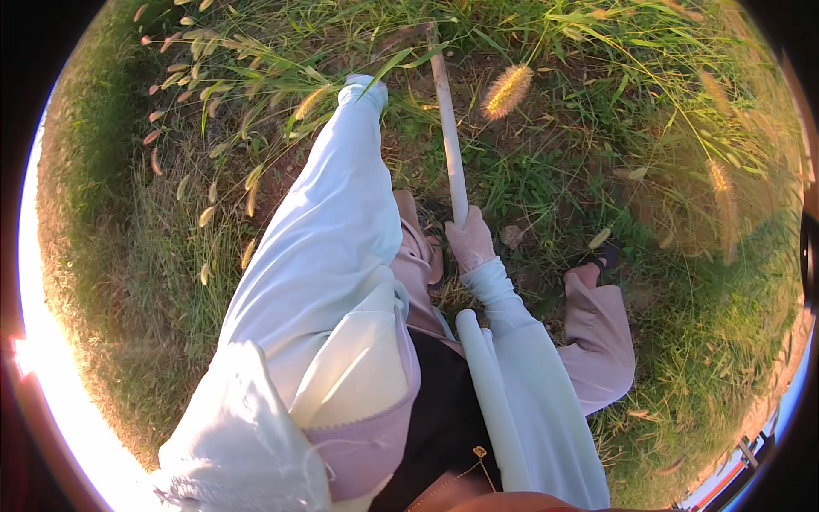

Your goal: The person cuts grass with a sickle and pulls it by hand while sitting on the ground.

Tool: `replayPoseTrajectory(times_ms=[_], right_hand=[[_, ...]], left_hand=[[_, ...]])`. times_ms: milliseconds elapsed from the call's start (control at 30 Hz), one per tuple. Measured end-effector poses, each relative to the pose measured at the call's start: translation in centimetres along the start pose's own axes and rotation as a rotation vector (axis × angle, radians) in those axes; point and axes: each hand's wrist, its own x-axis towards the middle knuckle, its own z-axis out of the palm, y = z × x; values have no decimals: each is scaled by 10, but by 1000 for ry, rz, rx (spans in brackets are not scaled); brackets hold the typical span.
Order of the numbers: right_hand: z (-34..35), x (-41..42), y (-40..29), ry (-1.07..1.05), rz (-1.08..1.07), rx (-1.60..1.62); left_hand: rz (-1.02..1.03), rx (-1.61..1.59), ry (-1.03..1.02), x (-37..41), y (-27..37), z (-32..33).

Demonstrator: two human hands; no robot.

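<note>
My right hand [470, 241] is closed around the lower end of a pale wooden handle [449, 131]. The handle runs up and away from me to a dark, thin metal head [404, 38] among the grass; whether it is a hoe or a sickle is unclear. My left arm reaches forward in a loose pale blue sleeve [320, 211]. Its gathered cuff [363, 95] lies beside green grass blades [393, 64], left of the handle. The left hand itself does not show beyond the cuff. A second pale sleeve [544, 390] covers my right arm.
Foxtail grass with fuzzy seed heads [507, 91] rises around the handle and on both sides. Low weeds [524, 185] and patches of brown soil cover the ground. My feet, one in a dark sandal [598, 259], stand apart in the grass. Taller grass [102, 192] grows at the left.
</note>
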Motion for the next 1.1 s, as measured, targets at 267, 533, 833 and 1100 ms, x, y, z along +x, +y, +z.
replayPoseTrajectory(times_ms=[267, 533, 833, 1100], right_hand=[[-44, -55, 87, -26, 170, -188], [-77, -136, 105, 22, 123, -168], [-37, -64, 39, -118, 13, 9], [-64, -92, 63, -123, 49, -350]], left_hand=[[83, 114, -15, -20, -19, -5], [-38, -128, -107, -13, -55, 79], [205, -29, 54, -105, -55, 80], [163, 51, -57, -103, -48, 65]])
